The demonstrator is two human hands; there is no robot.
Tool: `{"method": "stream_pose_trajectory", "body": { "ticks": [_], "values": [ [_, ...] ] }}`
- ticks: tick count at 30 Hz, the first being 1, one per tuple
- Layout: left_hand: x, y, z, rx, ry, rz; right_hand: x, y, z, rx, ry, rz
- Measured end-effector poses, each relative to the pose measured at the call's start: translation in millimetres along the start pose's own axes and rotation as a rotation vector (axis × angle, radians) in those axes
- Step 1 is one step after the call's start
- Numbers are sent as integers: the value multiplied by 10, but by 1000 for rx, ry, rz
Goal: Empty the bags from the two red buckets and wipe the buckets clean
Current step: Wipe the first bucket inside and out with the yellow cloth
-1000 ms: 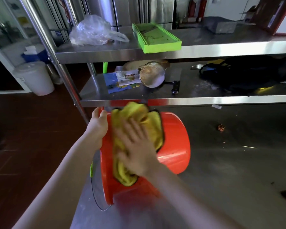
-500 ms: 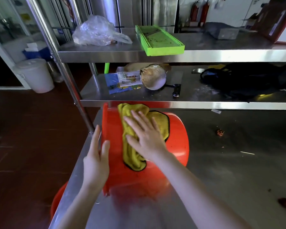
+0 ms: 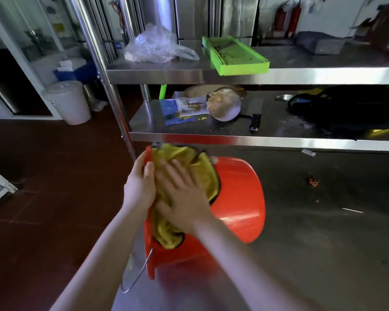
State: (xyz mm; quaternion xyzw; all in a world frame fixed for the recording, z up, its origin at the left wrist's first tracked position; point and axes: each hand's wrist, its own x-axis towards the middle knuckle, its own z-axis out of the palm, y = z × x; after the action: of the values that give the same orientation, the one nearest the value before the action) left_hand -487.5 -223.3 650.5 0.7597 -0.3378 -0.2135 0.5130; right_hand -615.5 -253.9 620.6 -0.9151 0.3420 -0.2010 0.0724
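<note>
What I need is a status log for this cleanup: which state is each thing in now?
red bucket: lying on its side on the table.
left hand: grips the bucket's rim.
right hand: flat, pressing the cloth.
yellow cloth: spread against the bucket.
wire handle: hanging loose.
plastic bag: crumpled on the top shelf.
green tray: overhanging the shelf edge.

free: tabletop [image 3: 323, 243] right of bucket [image 3: 238, 198] | blocked: shelf edge [image 3: 256, 142] just above — post [image 3: 119, 122] left

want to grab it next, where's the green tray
In the head view the green tray lies on the top shelf, right of the clear plastic bag, its near end overhanging the front edge.
</note>
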Motion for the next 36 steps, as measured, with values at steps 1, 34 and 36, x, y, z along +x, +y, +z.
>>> {"method": "stream_pose_trajectory", "body": {
  "ticks": [1,34,36],
  "values": [
    [37,4,-26,7,-23,0,-14,-100,31,10,4,-31],
    [-676,-252,68,169,-99,192,-116,624,-80,23,113,259],
    [-577,-198,27,183,-89,152,-246,987,-149,36,124,420]
  ]
}}
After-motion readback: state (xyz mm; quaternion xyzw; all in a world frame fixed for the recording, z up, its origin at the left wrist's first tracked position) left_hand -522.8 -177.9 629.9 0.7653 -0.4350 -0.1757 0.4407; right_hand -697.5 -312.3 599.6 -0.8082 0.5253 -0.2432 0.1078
